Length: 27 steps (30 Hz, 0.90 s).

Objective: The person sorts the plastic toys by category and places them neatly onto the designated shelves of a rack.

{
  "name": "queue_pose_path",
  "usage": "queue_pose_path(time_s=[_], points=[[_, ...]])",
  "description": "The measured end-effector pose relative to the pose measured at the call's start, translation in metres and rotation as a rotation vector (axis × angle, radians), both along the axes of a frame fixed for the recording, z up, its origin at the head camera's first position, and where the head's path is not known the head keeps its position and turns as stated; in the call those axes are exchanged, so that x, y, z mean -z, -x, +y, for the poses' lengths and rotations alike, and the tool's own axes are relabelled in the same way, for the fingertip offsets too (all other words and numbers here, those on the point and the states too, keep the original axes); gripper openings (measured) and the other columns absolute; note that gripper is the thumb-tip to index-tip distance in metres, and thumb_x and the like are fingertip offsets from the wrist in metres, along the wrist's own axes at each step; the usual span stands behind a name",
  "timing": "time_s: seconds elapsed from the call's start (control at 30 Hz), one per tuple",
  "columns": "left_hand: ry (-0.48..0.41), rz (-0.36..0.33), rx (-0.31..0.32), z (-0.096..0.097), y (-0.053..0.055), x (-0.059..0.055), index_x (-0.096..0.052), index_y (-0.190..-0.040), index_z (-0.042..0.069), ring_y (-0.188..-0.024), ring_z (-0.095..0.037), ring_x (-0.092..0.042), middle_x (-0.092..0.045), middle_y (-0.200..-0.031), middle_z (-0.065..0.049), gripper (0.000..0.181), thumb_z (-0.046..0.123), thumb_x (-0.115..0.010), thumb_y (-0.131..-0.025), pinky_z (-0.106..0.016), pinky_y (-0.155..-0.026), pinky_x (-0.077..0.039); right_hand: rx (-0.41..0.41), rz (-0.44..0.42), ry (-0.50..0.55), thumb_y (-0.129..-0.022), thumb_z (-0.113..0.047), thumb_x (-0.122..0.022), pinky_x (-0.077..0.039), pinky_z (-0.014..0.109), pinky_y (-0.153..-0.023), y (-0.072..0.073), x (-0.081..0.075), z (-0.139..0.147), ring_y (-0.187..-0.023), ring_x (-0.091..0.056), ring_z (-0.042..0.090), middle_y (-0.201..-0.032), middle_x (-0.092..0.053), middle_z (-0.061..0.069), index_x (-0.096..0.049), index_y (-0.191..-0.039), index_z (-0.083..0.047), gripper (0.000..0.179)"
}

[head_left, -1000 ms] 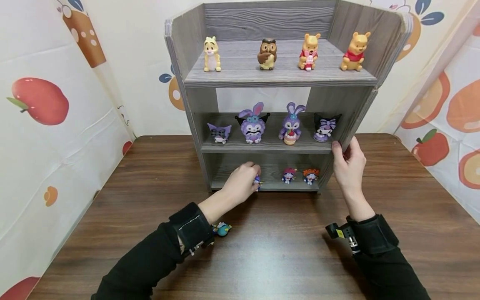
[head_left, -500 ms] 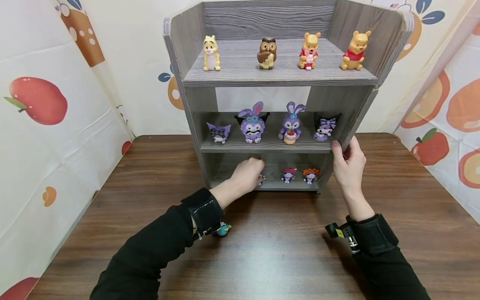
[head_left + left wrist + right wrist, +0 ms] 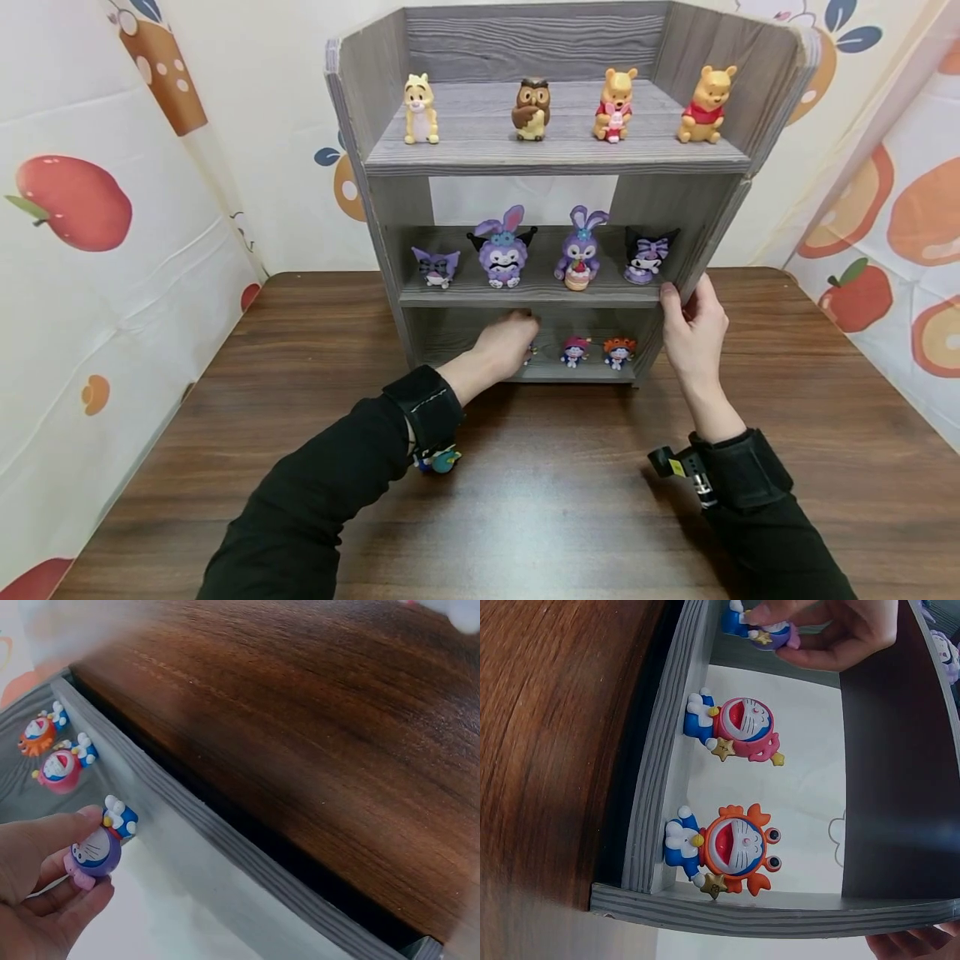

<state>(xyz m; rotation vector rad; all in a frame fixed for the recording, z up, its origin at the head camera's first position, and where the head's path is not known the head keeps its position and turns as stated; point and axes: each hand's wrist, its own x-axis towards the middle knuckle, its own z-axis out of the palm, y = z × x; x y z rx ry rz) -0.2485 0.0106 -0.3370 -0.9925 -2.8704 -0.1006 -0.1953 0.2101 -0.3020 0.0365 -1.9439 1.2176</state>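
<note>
My left hand [image 3: 510, 343] is inside the bottom tier of a grey wooden display shelf [image 3: 573, 296]. Thumb and fingers pinch a small blue-and-white cat figurine with a purple hood [image 3: 97, 851], its feet close over the tier's floor. It is mostly hidden behind the hand in the head view. To its right stand a pink-hooded figurine [image 3: 744, 727] and an orange crab-hooded figurine [image 3: 735, 844]. My right hand [image 3: 696, 333] grips the shelf's right side panel, thumb in front and fingers behind.
Yellow and brown figurines, including an owl [image 3: 531, 110], line the top tier. Purple ones, including a rabbit [image 3: 577, 250], stand on the middle tier. Another blue figurine [image 3: 442, 461] lies on the brown table [image 3: 555, 508], partly behind my left wrist strap.
My left hand has moved right and further into the bottom tier with the purple-hooded figurine. The right hand stays on the side panel.
</note>
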Motion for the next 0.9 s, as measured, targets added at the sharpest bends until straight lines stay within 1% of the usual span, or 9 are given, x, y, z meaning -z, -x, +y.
queue_pose_path(time_s=[0.2,0.4,0.5,0.63,0.73,0.9], points=[[0.013,0.022,0.008,-0.0009,0.004,0.0052,-0.06,-0.099,0.004,-0.09,-0.021,-0.054,-0.056,-0.096,-0.008,0.024,0.01,-0.067,-0.077,-0.03,-0.071,-0.046,-0.004,0.001,0.002,-0.085,-0.004,-0.049,-0.038,0.01,-0.055,0.0005,-0.0004,-0.0009,-0.065,-0.048,-0.005,-0.074,-0.051,-0.014,-0.054,-0.102,0.01,0.022],[0.023,0.032,0.02,-0.0009,0.0046,0.0063,-0.06,-0.1,0.004,-0.089,-0.021,-0.054,-0.055,-0.095,-0.008,0.026,0.011,-0.068,-0.076,-0.03,-0.072,-0.046,-0.01,0.001,0.009,-0.085,-0.003,-0.05,-0.038,0.01,-0.055,0.0008,-0.0005,-0.0012,-0.065,-0.048,-0.005,-0.073,-0.051,-0.015,-0.054,-0.102,0.01,0.022],[0.023,0.023,0.016,-0.0007,0.0043,0.0062,-0.06,-0.101,0.004,-0.091,-0.021,-0.054,-0.055,-0.098,-0.008,0.027,0.011,-0.068,-0.076,-0.03,-0.073,-0.046,-0.01,0.002,0.01,-0.085,-0.003,-0.05,-0.038,0.01,-0.055,0.0006,-0.0002,-0.0012,-0.065,-0.048,-0.005,-0.073,-0.051,-0.015,-0.054,-0.101,0.01,0.022],[0.024,0.01,0.002,-0.0006,0.0038,0.0063,-0.059,-0.102,0.005,-0.091,-0.021,-0.054,-0.055,-0.1,-0.008,0.028,0.013,-0.068,-0.076,-0.031,-0.069,-0.047,-0.007,0.007,0.006,-0.085,-0.002,-0.05,-0.038,0.01,-0.055,0.0005,-0.0001,-0.001,-0.064,-0.048,-0.006,-0.073,-0.051,-0.015,-0.054,-0.101,0.011,0.021],[0.021,0.01,-0.007,-0.0009,0.0035,0.0063,-0.06,-0.1,0.006,-0.09,-0.021,-0.054,-0.055,-0.098,-0.007,0.027,0.014,-0.069,-0.076,-0.032,-0.065,-0.048,-0.006,0.006,0.007,-0.085,-0.002,-0.05,-0.038,0.01,-0.055,0.0003,0.0,-0.0008,-0.065,-0.048,-0.006,-0.073,-0.051,-0.015,-0.054,-0.101,0.011,0.022],[0.008,0.007,-0.004,-0.0011,0.0036,0.0045,-0.06,-0.096,0.007,-0.088,-0.021,-0.055,-0.055,-0.094,-0.006,0.027,0.016,-0.072,-0.073,-0.032,-0.064,-0.048,-0.005,0.002,0.012,-0.085,-0.002,-0.049,-0.038,0.009,-0.056,-0.0001,0.0001,-0.0003,-0.066,-0.049,-0.006,-0.074,-0.051,-0.013,-0.054,-0.102,0.011,0.022]])
